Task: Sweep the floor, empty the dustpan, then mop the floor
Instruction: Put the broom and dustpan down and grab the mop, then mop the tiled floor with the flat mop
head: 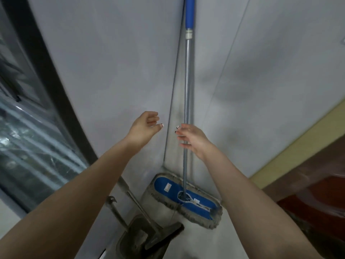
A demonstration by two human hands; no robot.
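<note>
Head view, looking down into a corner where two pale walls (112, 62) meet: the mop stands propped there, its metal pole (187, 81) running almost straight up the corner seam to a blue grip (190, 12) at the top of the frame. Its flat blue mop head (186, 199), fringed in grey, lies on the floor (196, 242) at the foot of the right-hand wall. Just left of it and nearer the camera, a long-handled dustpan (134, 238) sits on the floor with what looks like a broom (168, 234) resting against it; both are blurred, and I cannot tell whether the pan holds anything.

Both bare arms are stretched toward the pole. The right hand (192, 139) is at the pole about halfway down its visible length, fingers spread and only slightly bent, not wrapped round it; whether they touch the metal I cannot tell. The left hand (144, 128) hangs near but apart from the pole on its left, fingers loosely curled, holding nothing.

With dustpan and broom set by the wall, sweeping and emptying appear finished, and this looks like the start of the mopping step. The next move calls for the right hand to wrap round the pole, the left to join it, and the mop head to be drawn out of the corner without catching the dustpan's handle.
</note>
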